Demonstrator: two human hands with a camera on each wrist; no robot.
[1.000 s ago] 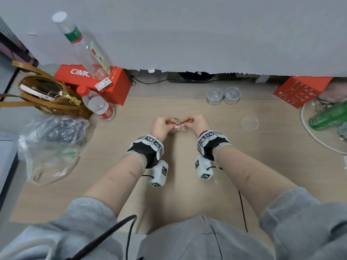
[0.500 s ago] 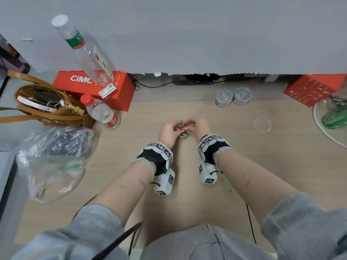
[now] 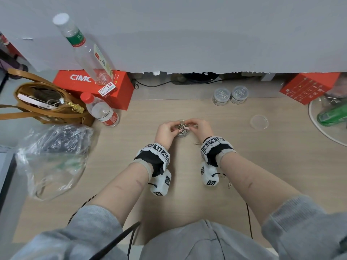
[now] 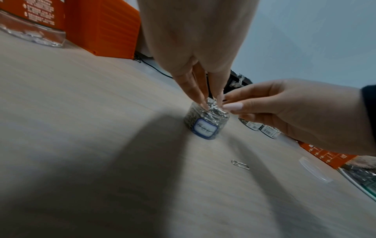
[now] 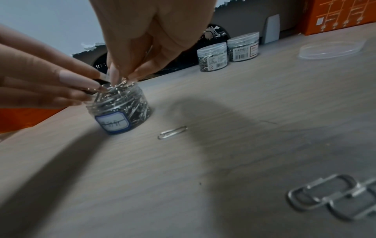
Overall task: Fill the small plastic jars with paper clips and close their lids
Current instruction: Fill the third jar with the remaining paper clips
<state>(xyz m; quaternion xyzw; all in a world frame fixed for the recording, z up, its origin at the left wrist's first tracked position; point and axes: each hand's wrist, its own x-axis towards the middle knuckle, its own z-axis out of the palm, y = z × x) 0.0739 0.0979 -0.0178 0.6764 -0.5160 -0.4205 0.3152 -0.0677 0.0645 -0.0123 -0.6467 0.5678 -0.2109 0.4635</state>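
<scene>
A small clear open jar [image 3: 181, 133] [image 4: 205, 124] [image 5: 120, 111] with a blue-edged label stands mid-table, heaped with silver paper clips [image 5: 116, 90]. Both hands meet at its mouth. My left hand [image 3: 175, 128] [image 4: 210, 104] pinches clips on top of the heap from the left. From the right, my right hand [image 3: 189, 126] [image 5: 122, 77] pinches clips with its fingertips in the same heap. The jar's clear lid [image 3: 259, 122] [image 5: 331, 49] lies loose to the right. Two closed, filled jars [image 3: 230, 95] [image 5: 227, 51] stand at the back.
One loose clip [image 3: 196, 143] [image 5: 172, 132] lies just right of the jar, and more clips [image 3: 229, 184] [image 5: 335, 193] lie near my right wrist. Bottles [image 3: 102, 113], a red box [image 3: 112, 94], a brown bag [image 3: 48, 104] and a plastic bag [image 3: 52, 158] crowd the left; a round tray [image 3: 319, 126] is at right.
Both hands have come down with the bunch of clips from just above the jar onto its mouth. The head view has shifted a little.
</scene>
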